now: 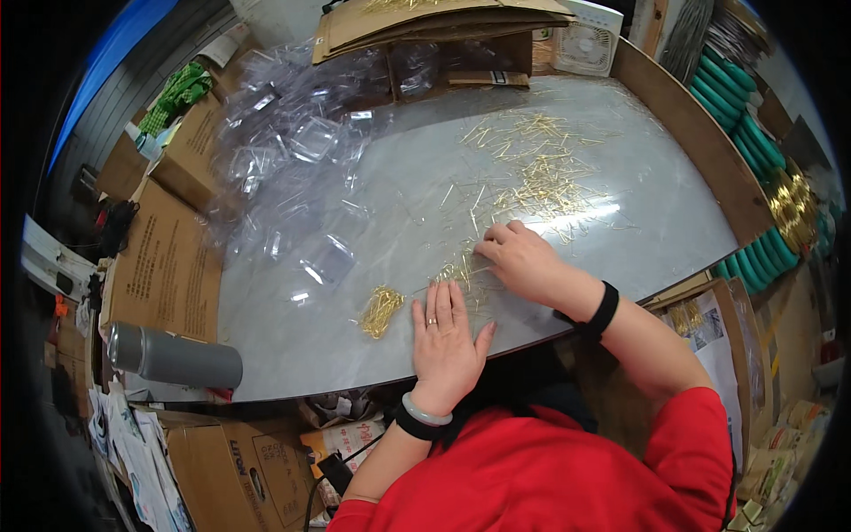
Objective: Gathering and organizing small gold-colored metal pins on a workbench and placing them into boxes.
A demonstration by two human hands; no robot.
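Note:
My left hand (443, 341) lies flat on the grey table (301, 355), fingers stretched out, a ring and a pale bangle on it. Its fingertips touch a small group of thin gold wire pieces (459, 269). Just beyond it, my right hand (525, 262) bends its fingers together at the far side of that group; what they pinch, if anything, is hidden. Left of my left hand sits a compact bundle of gold wire pieces (381, 310). A larger loose pile of the same wire pieces (551, 182) spreads farther back, beyond my right hand.
Clear plastic boxes (306, 164) heap up at the back left. A grey bottle (177, 355) lies on its side at the left front corner. Cardboard boxes (168, 266) line the left edge. A white fan (587, 44) stands behind, and a raised board (691, 133) borders the right.

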